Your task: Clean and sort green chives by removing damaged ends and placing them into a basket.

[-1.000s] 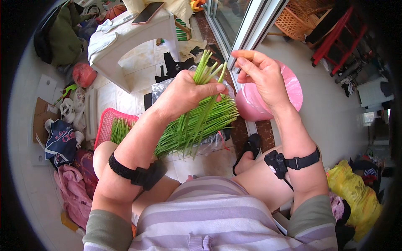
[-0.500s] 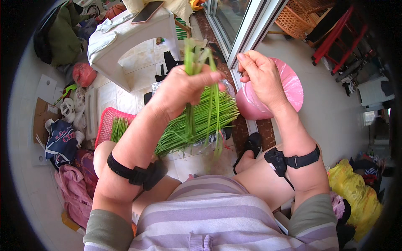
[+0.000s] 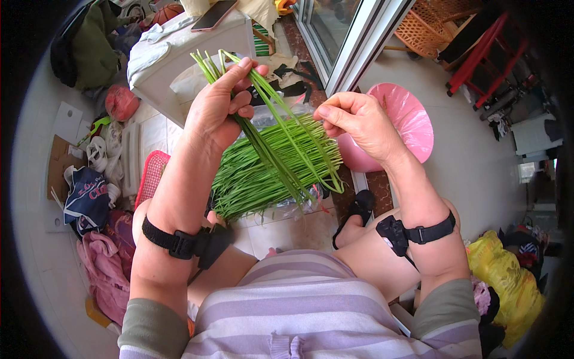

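Observation:
A small bunch of long green chives (image 3: 261,139) is gripped in my left hand (image 3: 216,110), its pale cut ends sticking up past the thumb and the leaves hanging down to the right. My right hand (image 3: 363,124) is closed in a pinch, thumb against the forefinger, apart from the bunch. Whatever the pinch holds, if anything, is too small to make out. Below both hands lies a thick heap of chives (image 3: 248,185) on clear plastic. Behind my right hand stands a pink bin (image 3: 415,122) lined with a thin bag.
A red plastic basket (image 3: 153,170) sits left of the heap, partly behind my left arm. Farther back, a white stool (image 3: 179,57) carries a phone (image 3: 214,15) and cloth. A sliding door frame (image 3: 363,48) runs up past the bin. Bags and clothes line both sides.
My left hand has moved left and up with the bunch, which now tilts and fans out to the right. My right hand has come slightly down and left, still pinched.

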Available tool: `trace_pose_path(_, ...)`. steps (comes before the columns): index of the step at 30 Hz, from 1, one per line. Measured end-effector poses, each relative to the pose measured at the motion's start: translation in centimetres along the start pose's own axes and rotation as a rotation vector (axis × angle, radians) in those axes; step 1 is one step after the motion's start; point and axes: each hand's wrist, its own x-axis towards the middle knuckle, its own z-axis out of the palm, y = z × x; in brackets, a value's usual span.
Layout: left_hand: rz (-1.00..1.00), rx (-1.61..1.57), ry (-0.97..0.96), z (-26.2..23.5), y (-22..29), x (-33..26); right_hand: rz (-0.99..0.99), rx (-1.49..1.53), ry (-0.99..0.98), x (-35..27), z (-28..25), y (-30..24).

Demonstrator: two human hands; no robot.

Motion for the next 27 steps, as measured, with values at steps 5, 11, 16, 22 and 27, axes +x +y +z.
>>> trace_pose_path(5,-0.006,0.060,0.060,0.6,-0.5,-0.1,-0.082,-0.026,0.057,-0.2,0.6,-0.4)
trace_pose_path(11,0.003,0.148,0.110,1.7,-1.5,-0.2,-0.154,-0.215,0.065,0.0,2.2,-0.1)
trace_pose_path(16,-0.008,0.164,0.077,1.9,-2.0,-0.1,-0.128,-0.307,0.023,0.2,2.0,0.4)
trace_pose_path(22,0.038,0.118,0.139,0.9,-1.3,0.4,-0.031,-0.091,-0.030,0.8,1.1,0.8)
trace_pose_path(27,0.045,0.093,0.134,0.7,-0.9,0.5,0.045,-0.031,-0.040,0.1,0.3,0.3)
